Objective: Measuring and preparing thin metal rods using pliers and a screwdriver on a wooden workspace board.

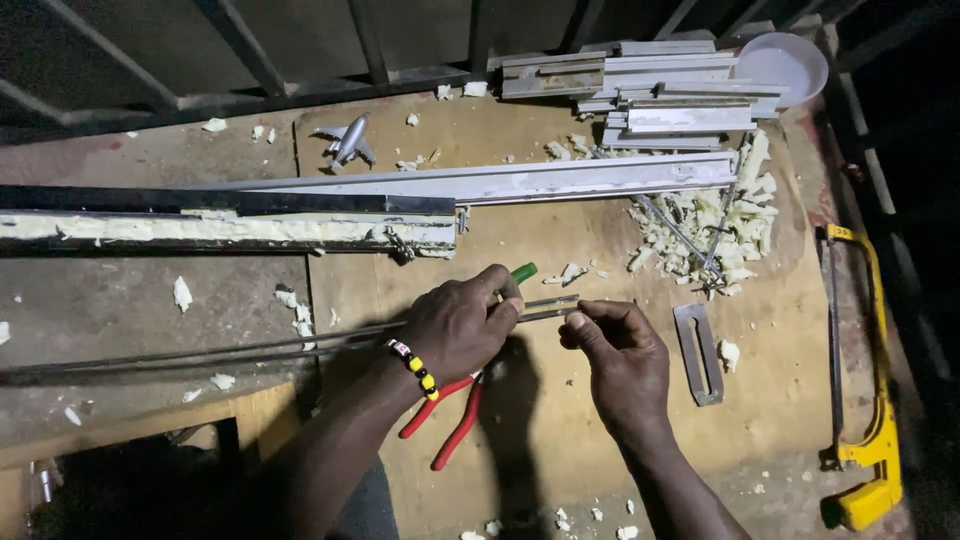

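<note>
Between both hands, thin metal rods point(545, 306), left hand point(455, 325), right hand point(620, 350)

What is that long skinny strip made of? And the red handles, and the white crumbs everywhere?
Long strip: probably metal, grey with a dull shine and thin straight edges. Red handles: likely rubber or plastic coating, smooth and glossy. White crumbs: seemingly foam, pale, chunky and torn-looking.

No packages, labels, signs or screens.
Nothing on the desk point(560, 250) is wrapped, boxed or tagged, and no sign or display shows anywhere in view, near or far, left or right.
</note>
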